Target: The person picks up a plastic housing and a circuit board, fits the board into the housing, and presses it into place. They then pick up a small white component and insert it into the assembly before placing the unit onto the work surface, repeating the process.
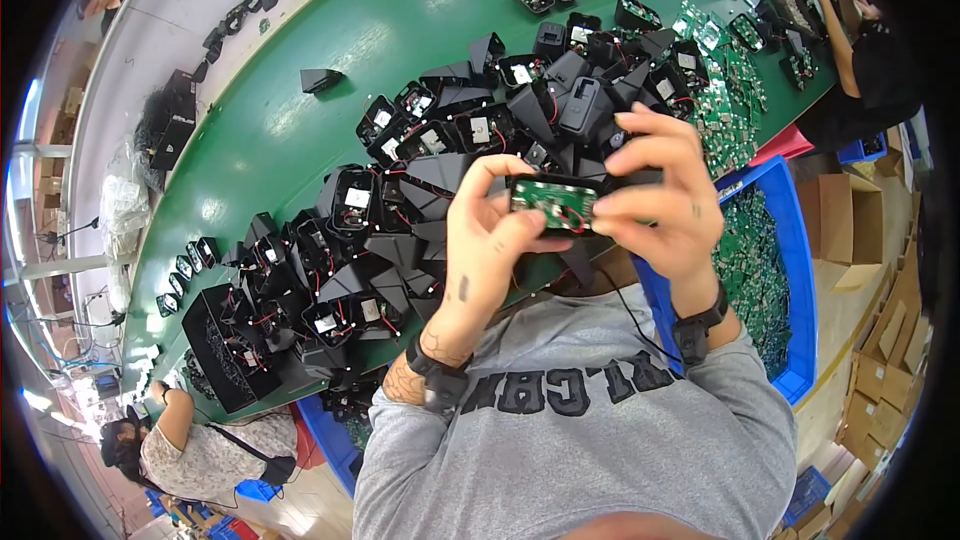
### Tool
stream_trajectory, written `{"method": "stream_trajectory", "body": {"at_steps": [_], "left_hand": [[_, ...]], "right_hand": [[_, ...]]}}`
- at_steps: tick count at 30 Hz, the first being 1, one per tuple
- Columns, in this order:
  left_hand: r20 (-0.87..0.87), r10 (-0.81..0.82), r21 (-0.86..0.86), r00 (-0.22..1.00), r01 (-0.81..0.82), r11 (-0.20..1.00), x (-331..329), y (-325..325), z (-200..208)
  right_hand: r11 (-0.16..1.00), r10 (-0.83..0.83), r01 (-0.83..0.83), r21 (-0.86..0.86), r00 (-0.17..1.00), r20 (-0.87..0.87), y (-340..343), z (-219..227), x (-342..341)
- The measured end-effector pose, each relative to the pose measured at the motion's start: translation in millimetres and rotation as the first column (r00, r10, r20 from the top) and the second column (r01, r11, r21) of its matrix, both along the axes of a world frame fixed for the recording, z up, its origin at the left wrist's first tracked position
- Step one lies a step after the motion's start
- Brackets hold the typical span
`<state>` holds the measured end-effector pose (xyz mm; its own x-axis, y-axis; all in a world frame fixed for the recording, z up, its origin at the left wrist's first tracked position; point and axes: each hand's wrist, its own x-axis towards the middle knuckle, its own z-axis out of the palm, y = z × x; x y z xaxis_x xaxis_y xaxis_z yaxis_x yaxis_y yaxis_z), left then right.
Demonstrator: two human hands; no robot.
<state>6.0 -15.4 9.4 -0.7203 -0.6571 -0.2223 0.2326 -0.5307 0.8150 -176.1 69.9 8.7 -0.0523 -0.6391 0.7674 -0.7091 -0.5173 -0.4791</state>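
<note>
In front of my chest, my left hand [480,230] grips a small black plastic housing [553,233] by its left end. A green circuit board [550,200] with a red wire lies in its open face, and my left thumb rests on the board's lower left edge. My right hand [665,190] is at the housing's other end, thumb and a fingertip close together on its right edge. Its upper fingers are raised and apart, slightly blurred. Just beyond my hands, a heap of black housings [430,175], several with red wires and pale inner parts, covers the green table [270,140].
Loose green boards [725,90] are piled right of the heap. A blue bin [800,310] of boards stands at my right side. Housings line the far edge. One co-worker [215,450] is at lower left; another person's arm [840,40] reaches in at upper right. Cardboard boxes [845,220] stand beyond the bin.
</note>
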Motion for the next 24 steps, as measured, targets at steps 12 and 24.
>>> {"method": "stream_trajectory", "body": {"at_steps": [12, 24], "left_hand": [[0.155, -0.151, -0.074, 0.976, 0.164, 0.984, 8.8, -6.2, 2.6], [0.149, -0.699, -0.046, 0.699, 0.711, 0.701, 7.5, -27.4, -4.0]], "right_hand": [[0.988, 0.147, -0.103, 0.118, 0.864, -0.482, 10.1, 30.0, -2.7], [0.878, 0.448, -0.419, 0.23, 0.553, -0.703, 13.7, 56.8, 11.5]]}}
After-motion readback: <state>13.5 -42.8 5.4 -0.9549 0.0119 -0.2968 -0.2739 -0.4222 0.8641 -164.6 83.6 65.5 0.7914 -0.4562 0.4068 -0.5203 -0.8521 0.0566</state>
